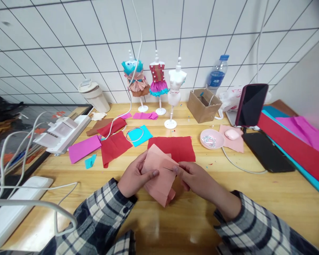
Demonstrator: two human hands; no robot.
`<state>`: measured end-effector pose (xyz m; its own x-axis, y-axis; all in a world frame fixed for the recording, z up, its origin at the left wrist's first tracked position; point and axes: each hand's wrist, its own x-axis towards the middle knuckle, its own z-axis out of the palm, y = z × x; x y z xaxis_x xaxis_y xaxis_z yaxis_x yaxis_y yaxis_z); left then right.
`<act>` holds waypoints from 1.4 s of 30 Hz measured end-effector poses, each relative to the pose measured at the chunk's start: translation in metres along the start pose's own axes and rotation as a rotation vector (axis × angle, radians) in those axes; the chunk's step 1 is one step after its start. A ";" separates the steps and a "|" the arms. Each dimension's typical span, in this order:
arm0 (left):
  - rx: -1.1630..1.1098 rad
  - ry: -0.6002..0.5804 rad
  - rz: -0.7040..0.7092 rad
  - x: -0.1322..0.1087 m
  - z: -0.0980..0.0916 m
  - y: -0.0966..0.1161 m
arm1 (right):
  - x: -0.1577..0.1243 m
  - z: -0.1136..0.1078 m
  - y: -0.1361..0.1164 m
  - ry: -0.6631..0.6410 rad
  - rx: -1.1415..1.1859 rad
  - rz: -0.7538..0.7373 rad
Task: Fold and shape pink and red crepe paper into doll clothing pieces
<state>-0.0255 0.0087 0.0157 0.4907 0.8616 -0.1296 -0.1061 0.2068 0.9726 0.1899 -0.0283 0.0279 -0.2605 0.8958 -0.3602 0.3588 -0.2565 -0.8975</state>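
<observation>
Pink sheet [157, 179] pinched by the left hand [135, 175] could tear if the right hand [195, 177], grip closed on a needle-like tool [168, 169], jerks.

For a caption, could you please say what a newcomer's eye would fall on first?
Probably the three miniature dress forms near the tiled wall: two in colourful outfits, the rightmost nearly bare. Then the pink crepe-like sheet in the left hand, front centre, the right hand at its edge.
</observation>
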 end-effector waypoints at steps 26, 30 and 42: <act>0.031 0.049 0.071 0.001 0.005 -0.002 | 0.002 -0.003 0.001 0.083 -0.082 -0.059; 0.028 0.053 0.066 0.002 0.005 -0.002 | 0.003 -0.003 0.003 0.071 -0.072 -0.071; 0.052 0.079 0.069 0.001 0.005 -0.003 | 0.003 -0.002 0.003 0.093 -0.128 -0.062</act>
<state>-0.0205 0.0065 0.0140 0.4139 0.9072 -0.0751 -0.0911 0.1234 0.9882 0.1918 -0.0253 0.0250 -0.2039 0.9397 -0.2747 0.4576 -0.1565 -0.8752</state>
